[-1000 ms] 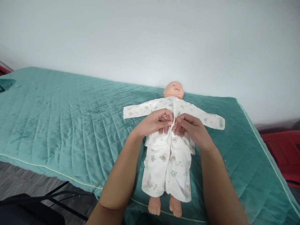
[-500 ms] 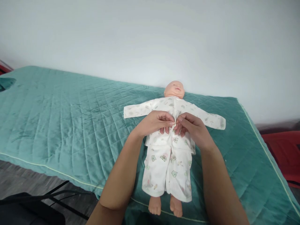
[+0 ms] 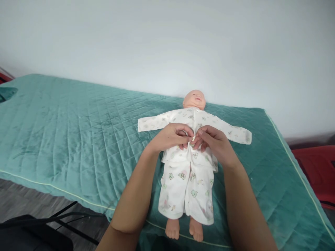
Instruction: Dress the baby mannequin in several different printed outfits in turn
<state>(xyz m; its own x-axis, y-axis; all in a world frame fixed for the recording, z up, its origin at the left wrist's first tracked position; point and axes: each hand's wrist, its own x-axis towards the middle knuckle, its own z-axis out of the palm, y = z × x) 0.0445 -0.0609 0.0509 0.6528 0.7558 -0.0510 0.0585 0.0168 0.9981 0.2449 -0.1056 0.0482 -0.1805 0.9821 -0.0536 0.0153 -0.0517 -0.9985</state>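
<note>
A baby doll (image 3: 194, 99) lies on its back on a teal quilted bed cover (image 3: 78, 132), head toward the wall. It wears a white printed shirt (image 3: 157, 122) with sleeves spread wide and matching trousers (image 3: 183, 195); bare feet stick out at the near edge. My left hand (image 3: 171, 136) and my right hand (image 3: 213, 142) meet at the middle of the doll's chest. Both pinch the shirt's front edges together, fingertips touching around a small fastener.
The white wall (image 3: 167, 42) runs just behind the doll's head. A red object (image 3: 316, 170) sits at the right beyond the bed. Dark chair parts (image 3: 34, 230) and a grey wood floor show at the lower left.
Both hands stay at the shirt's front. The fingers have shifted slightly around the fastener; the doll has not moved.
</note>
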